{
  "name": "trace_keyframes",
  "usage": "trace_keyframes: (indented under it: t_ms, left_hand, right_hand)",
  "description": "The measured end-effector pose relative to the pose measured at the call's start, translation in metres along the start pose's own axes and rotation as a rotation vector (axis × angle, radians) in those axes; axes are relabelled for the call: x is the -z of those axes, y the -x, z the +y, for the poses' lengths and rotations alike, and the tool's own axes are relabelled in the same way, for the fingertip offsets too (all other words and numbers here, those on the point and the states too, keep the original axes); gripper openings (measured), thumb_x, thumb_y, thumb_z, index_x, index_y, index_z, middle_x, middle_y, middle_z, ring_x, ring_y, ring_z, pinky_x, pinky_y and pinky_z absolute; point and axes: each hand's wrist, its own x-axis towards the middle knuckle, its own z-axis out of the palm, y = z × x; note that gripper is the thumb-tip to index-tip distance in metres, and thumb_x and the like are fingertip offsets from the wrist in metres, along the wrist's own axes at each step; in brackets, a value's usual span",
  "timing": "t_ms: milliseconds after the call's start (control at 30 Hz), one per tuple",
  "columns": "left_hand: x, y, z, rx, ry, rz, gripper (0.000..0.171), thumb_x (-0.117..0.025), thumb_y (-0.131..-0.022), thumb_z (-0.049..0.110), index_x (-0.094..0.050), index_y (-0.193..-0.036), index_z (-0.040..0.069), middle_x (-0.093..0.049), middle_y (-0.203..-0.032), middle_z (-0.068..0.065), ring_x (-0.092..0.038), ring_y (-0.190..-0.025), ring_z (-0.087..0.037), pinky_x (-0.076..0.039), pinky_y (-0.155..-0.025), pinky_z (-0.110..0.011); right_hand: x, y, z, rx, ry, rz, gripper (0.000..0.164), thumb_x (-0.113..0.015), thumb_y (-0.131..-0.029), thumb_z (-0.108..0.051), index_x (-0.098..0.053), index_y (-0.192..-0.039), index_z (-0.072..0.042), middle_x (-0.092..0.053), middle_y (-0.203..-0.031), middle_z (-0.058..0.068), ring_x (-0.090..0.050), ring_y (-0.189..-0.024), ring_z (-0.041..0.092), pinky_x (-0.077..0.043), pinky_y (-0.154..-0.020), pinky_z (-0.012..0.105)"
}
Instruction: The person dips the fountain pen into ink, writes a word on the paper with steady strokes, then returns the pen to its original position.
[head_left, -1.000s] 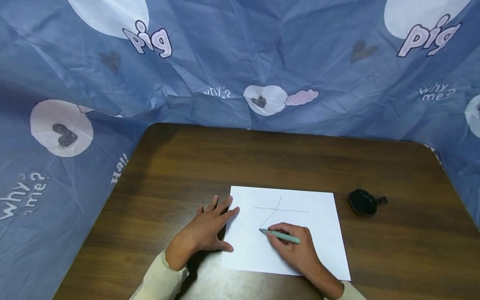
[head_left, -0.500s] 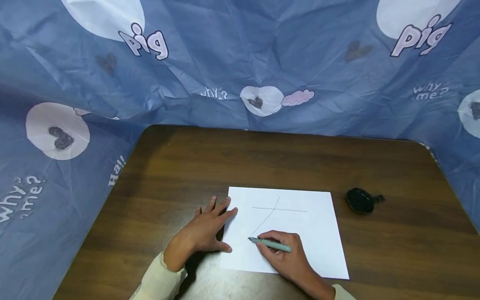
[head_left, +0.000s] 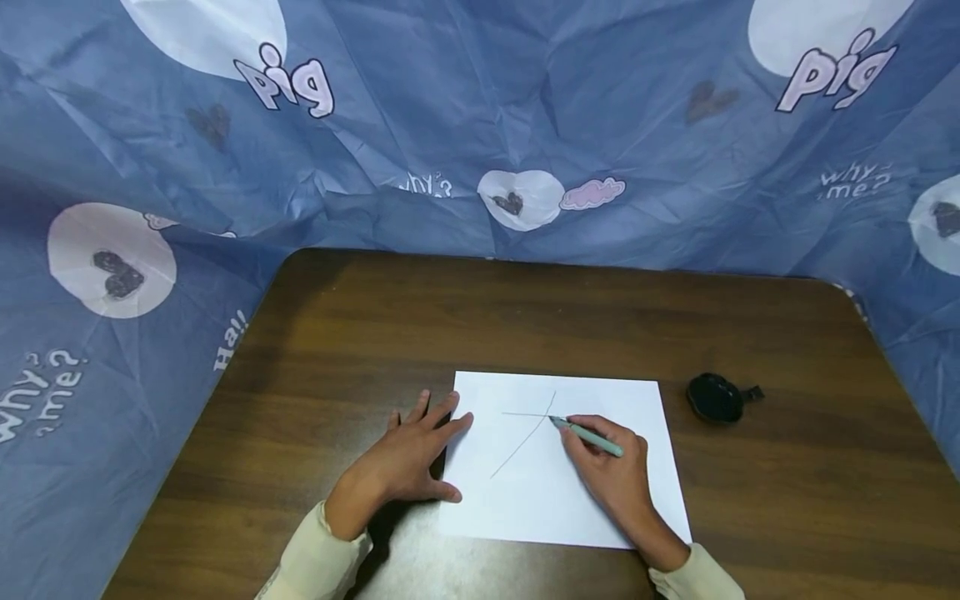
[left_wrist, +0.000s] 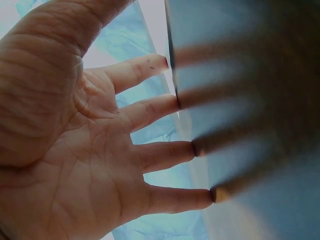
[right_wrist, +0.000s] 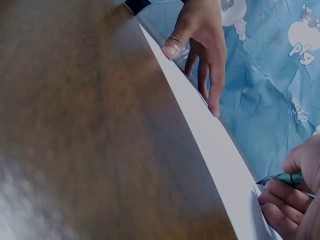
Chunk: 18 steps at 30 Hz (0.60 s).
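Observation:
A sheet of white paper [head_left: 555,508] lies on the table with thin dark lines on it: a near-level stroke crossed by a long slanting one. My right hand [head_left: 611,471] pinches a light green pen [head_left: 596,439], whose dark tip is at the crossing of the lines; the right part of the level stroke is hidden behind the hand and pen. With fingers spread, my left hand [head_left: 405,458] rests at the paper's left edge, its fingertips touching down. The left wrist view shows the bare palm [left_wrist: 85,150], holding nothing.
A small black pan-shaped dish [head_left: 715,398] with a short handle stands right of the paper. The brown wooden table [head_left: 480,317] ends at the back against a blue printed cloth [head_left: 420,100], which also hangs on the left side.
My right hand first drew the slanting line further down to the left, then moved the pen up and right to the crossing. The left hand stays in place.

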Motion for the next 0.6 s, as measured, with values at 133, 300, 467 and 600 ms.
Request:
trace_keyframes:
  t_ms: [133,300,467,600]
  left_hand:
    - [0.0004,0.0000,0.0000,-0.003,0.005,-0.002,0.100,-0.086,-0.073,0.048,-0.038,-0.155,0.018,-0.018,-0.165,-0.010,-0.009,-0.147,-0.049,-0.019,-0.103,-0.077]
    - [0.0018,0.0008,-0.0006,-0.008,0.004,-0.002,0.099,-0.086,-0.074,0.048,-0.038,-0.155,0.018,-0.018,-0.165,-0.010,-0.009,-0.147,-0.049,-0.019,-0.103,-0.078]
    - [0.0013,0.0011,-0.0012,-0.011,0.015,0.000,0.098,-0.086,-0.074,0.048,-0.038,-0.155,0.017,-0.018,-0.165,-0.010,-0.009,-0.147,-0.050,-0.018,-0.103,-0.078]
    - [0.0013,0.0008,-0.0010,-0.010,0.016,-0.004,0.098,-0.086,-0.075,0.047,-0.038,-0.155,0.018,-0.018,-0.165,-0.010,-0.009,-0.147,-0.050,-0.018,-0.103,-0.078]
  right_hand:
    - [-0.0010,0.0000,-0.0004,0.007,0.004,0.003,0.013,-0.081,-0.083,-0.010,-0.079,-0.095,-0.007,-0.076,-0.087,-0.003,-0.070,-0.074,0.011,-0.052,-0.063,0.019]
    - [-0.0023,-0.0003,-0.0011,-0.004,0.004,0.002,0.014,-0.081,-0.083,-0.010,-0.080,-0.097,-0.007,-0.077,-0.089,-0.004,-0.071,-0.079,0.011,-0.052,-0.067,0.018]
    - [-0.0036,-0.0003,-0.0013,0.001,0.018,0.006,0.014,-0.081,-0.083,-0.011,-0.080,-0.097,-0.008,-0.076,-0.089,-0.006,-0.071,-0.078,0.010,-0.052,-0.067,0.019]
    - [-0.0043,-0.0003,-0.0021,0.014,0.042,0.013,0.013,-0.081,-0.083,-0.011,-0.080,-0.096,-0.009,-0.077,-0.089,-0.003,-0.071,-0.077,0.011,-0.053,-0.065,0.021]
